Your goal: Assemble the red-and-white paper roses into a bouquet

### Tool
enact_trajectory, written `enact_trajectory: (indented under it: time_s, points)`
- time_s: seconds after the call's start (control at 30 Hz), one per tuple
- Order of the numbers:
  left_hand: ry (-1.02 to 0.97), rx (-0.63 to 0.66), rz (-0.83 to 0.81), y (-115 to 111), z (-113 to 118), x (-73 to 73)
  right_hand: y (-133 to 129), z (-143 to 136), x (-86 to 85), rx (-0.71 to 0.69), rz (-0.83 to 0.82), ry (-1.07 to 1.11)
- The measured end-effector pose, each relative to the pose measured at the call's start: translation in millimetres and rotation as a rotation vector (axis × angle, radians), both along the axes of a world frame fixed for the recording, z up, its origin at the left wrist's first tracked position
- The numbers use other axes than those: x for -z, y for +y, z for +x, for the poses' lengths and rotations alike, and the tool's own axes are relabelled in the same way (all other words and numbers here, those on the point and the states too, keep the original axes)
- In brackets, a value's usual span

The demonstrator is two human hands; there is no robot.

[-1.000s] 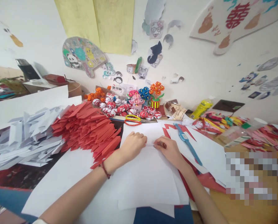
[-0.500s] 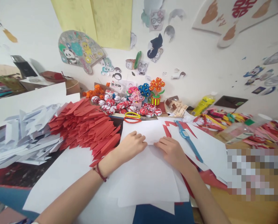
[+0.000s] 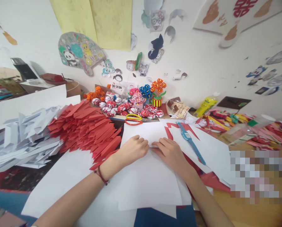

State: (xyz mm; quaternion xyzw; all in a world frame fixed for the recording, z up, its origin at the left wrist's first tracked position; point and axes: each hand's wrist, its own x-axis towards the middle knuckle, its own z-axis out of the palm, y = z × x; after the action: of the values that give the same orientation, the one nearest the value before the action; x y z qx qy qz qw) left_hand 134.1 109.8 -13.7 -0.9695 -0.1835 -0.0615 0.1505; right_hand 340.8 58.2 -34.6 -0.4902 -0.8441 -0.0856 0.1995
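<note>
Folded white pieces (image 3: 29, 135) and red pieces (image 3: 84, 126) lie heaped at left, apparently finished; white paper (image 3: 150, 181) beneath the left hand (image 3: 136, 147) and right hand (image 3: 168, 153) remains largely flat, unfolded. Whether either grip is closed on it cannot be told.

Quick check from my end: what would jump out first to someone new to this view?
Probably the thick heap of folded red paper pieces, just left of the two bare hands on white paper sheets. Next, the orange flowers in a red-and-yellow striped pot by the wall, and the blue-strapped watch lying to the hands' right.
</note>
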Motion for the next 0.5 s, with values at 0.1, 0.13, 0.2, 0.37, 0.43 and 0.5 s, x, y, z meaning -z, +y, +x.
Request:
enact_trajectory:
  time_s: [0.1, 0.13, 0.2, 0.37, 0.43, 0.5]
  points:
    - [-0.08, -0.003, 0.02, -3, 5, -1.4, 1, -1, 3.7, -0.023, 0.089, -0.052]
    - [-0.109, -0.004, 0.017, -4, 6, -1.7, 0, -1, 5.0, -0.031, 0.122, -0.054]
    - [-0.158, -0.006, -0.001, -5, 7, -1.8, -1, -2, 7.1, -0.035, 0.188, -0.042]
    - [-0.228, 0.018, -0.075, -3, 3, -2.2, -6, -7, 5.9, -0.003, 0.256, -0.015]
    - [-0.264, 0.023, -0.077, -2, 0, -4.6, -7, -8, 1.2, 0.019, 0.252, 0.007]
    - [-0.321, 0.015, -0.078, -2, -3, -8.2, -10, -9, -5.7, 0.041, 0.244, 0.048]
